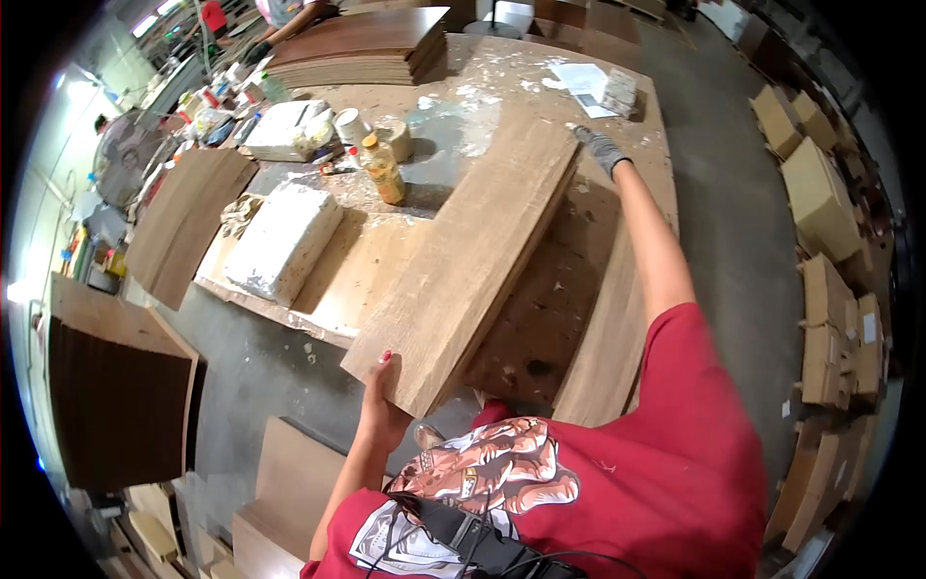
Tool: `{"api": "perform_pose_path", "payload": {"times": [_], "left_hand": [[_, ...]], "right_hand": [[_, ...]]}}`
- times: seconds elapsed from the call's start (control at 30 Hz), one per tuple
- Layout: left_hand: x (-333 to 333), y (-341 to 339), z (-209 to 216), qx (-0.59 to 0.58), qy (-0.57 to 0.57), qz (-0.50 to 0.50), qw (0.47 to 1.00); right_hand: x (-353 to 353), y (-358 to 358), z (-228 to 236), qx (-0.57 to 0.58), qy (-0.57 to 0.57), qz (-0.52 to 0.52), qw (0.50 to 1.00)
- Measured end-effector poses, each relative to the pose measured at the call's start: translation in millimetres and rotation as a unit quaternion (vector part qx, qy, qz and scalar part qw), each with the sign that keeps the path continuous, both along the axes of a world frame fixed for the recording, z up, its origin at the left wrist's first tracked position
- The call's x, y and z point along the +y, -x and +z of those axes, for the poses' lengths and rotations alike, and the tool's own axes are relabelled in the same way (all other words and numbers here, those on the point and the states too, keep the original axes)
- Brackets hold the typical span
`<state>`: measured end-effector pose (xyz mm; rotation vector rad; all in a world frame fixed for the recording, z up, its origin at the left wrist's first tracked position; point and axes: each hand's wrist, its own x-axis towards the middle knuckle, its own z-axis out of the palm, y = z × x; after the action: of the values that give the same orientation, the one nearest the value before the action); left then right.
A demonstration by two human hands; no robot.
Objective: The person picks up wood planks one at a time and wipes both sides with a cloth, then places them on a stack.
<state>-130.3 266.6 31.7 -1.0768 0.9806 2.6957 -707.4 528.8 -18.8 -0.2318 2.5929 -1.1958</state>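
A long wood-grain panel slants across the table in front of me, its near end sticking out past the table's edge. My left hand is bare and grips the near left corner, thumb on top and fingers hidden beneath. At the far right corner my right hand, in a grey glove, is closed on the edge with the arm stretched out. Under the right forearm lies another wood-grain panel. Left of the held panel is a white wrapped block, with a bottle of yellow liquid beyond it.
The worktable carries a stack of brown panels at the back, papers and a small block. A dark panel stack stands at left; cartons line the right. Another person's arm shows at the far left.
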Motion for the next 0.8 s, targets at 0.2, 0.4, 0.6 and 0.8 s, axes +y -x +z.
{"api": "perform_pose_path", "payload": {"times": [0.2, 0.4, 0.6, 0.8], "left_hand": [[22.7, 24.5, -2.3, -0.044, 0.049, 0.009, 0.998], [30.9, 9.6, 4.4, -0.083, 0.077, 0.105, 0.988], [16.8, 8.1, 16.0, -0.110, 0.077, 0.138, 0.981], [-45.3, -42.1, 0.0, -0.040, 0.193, 0.219, 0.956]], "right_hand": [[20.7, 48.7, -26.4, -0.084, 0.091, 0.045, 0.991], [-45.0, -4.1, -2.5, -0.134, 0.098, 0.044, 0.985], [10.3, 25.0, -49.7, -0.036, -0.024, 0.052, 0.998], [30.3, -76.7, -55.2, 0.298, -0.085, 0.321, 0.895]]}}
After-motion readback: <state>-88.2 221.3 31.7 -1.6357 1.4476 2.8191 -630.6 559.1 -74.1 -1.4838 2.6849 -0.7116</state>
